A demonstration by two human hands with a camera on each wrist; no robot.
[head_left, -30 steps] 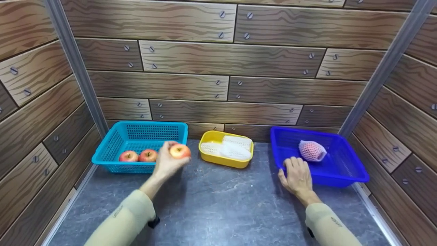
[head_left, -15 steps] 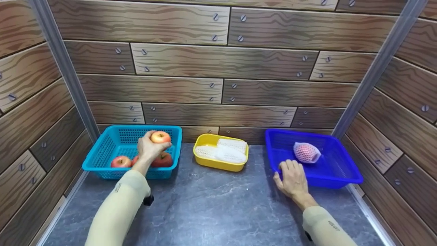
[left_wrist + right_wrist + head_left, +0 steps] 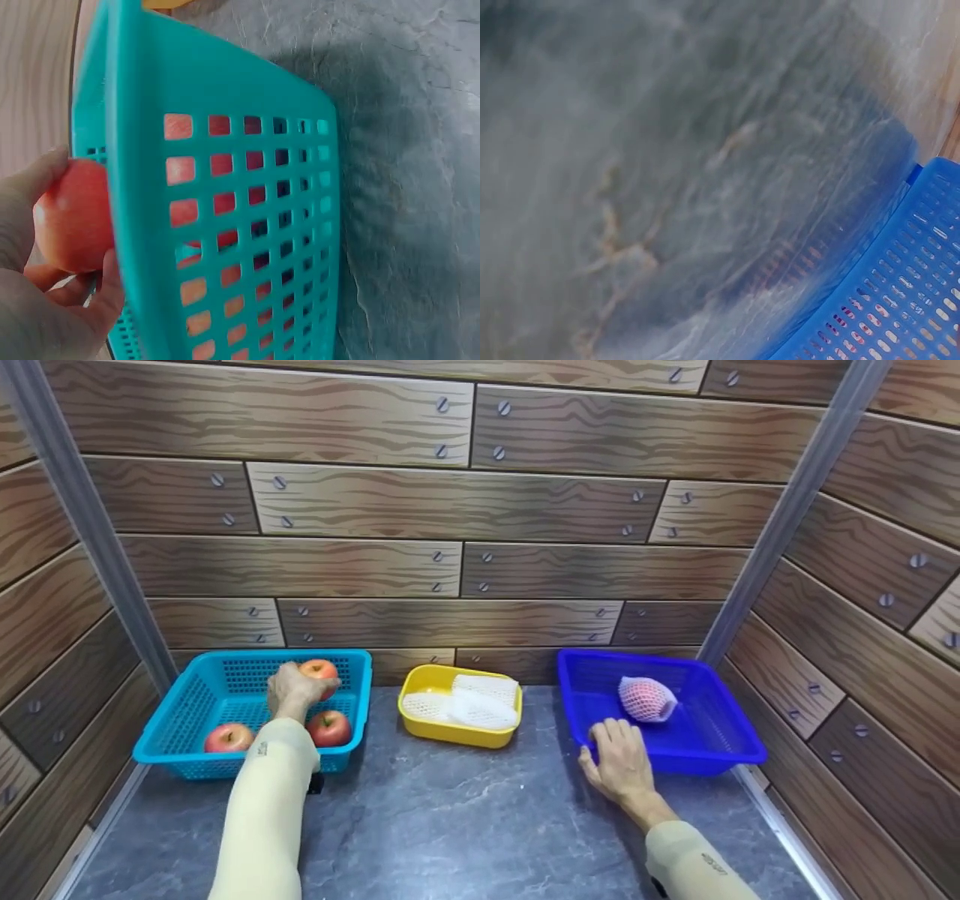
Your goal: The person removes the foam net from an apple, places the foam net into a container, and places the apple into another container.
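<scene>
In the head view my left hand (image 3: 296,688) holds a red apple (image 3: 319,670) inside the teal basket (image 3: 349,656). The left wrist view shows thumb and fingers round that apple (image 3: 73,217), just past the basket's rim. Two more apples are visible near the basket's front wall, one at left (image 3: 229,738) and one at right (image 3: 330,728); my forearm hides the space between them. My right hand (image 3: 621,757) rests on the near left corner of the blue basket (image 3: 709,761), fingers over its rim. An apple in a foam net (image 3: 646,699) lies in there. The right wrist view leaves this hand out.
Between the baskets stands a yellow box (image 3: 461,736) with several white foam nets (image 3: 484,709) in it. The grey tabletop (image 3: 457,817) extends in front. A wood-patterned wall (image 3: 457,502) rises close behind the containers, with side walls left and right.
My left hand has carried the apple leftward from the teal basket's right edge and lowered it into the basket. The right hand stays on the blue basket's corner. The head view has shifted.
</scene>
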